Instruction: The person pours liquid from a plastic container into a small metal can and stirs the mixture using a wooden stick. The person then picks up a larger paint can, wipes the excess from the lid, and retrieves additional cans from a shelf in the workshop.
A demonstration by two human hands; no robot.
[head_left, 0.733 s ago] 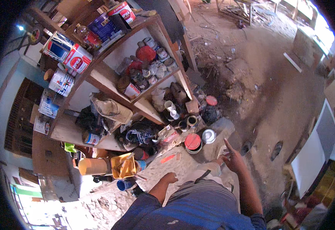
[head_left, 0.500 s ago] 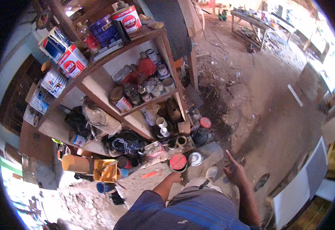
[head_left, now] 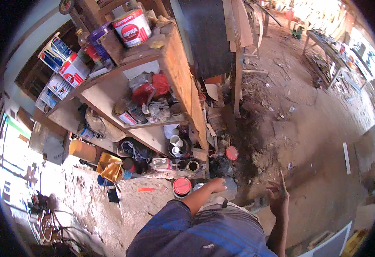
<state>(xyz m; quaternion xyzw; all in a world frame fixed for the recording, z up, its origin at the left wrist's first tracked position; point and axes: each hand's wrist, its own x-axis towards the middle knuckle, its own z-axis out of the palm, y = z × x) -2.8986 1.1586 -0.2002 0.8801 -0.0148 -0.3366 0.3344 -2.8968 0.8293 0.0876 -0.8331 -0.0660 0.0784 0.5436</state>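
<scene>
My left hand (head_left: 215, 185) reaches low in front of the shelf, its fingers curled against the near side of a cloudy, see-through plastic container (head_left: 231, 189). What its fingers hold, if anything, is hidden. Just left of that forearm stands a can with a red lid (head_left: 182, 186). A can with a silvery-white lid (head_left: 198, 186) shows partly from behind the forearm. On the right, my right hand (head_left: 278, 193) is raised over the dirt floor, open, its index finger stretched up and nothing in it.
A wooden shelf (head_left: 183, 85) with paint cans and jars rises ahead on the left. Open tins (head_left: 192, 166) and a black bag (head_left: 221, 166) sit at its foot. A yellow container (head_left: 109, 167) lies left, near an orange-handled tool (head_left: 146, 189). Pale boards (head_left: 333, 242) lean at lower right.
My view has swung, so the shelf looks nearer. My left hand has moved right, past the red-lidded can to the cloudy container. My right hand stays raised and open.
</scene>
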